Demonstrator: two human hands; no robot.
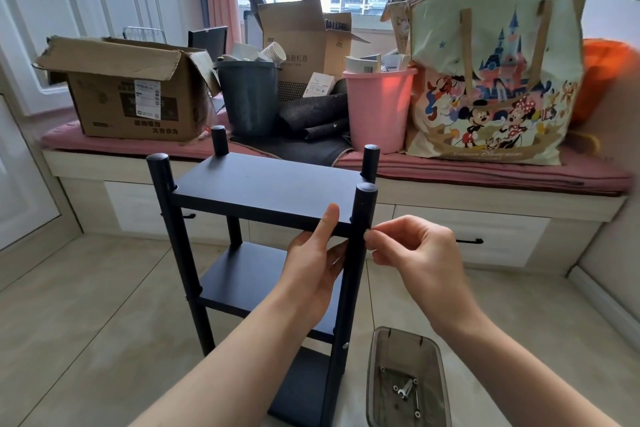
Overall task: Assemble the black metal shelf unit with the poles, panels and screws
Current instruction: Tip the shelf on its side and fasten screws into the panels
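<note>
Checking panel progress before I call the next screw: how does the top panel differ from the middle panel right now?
The top panel sits near the pole tops; the middle panel sits about halfway down. The left hand grips the top panel's front edge; the middle panel is untouched. The right hand pinches at the front right pole level with the top panel, not the middle one. Both are flat, black and level.

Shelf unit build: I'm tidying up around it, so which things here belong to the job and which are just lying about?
Belongs to the job:
shelf unit
left hand
right hand
tray of screws

Lying about:
cardboard box
grey bin
pink bucket
cartoon tote bag
</note>
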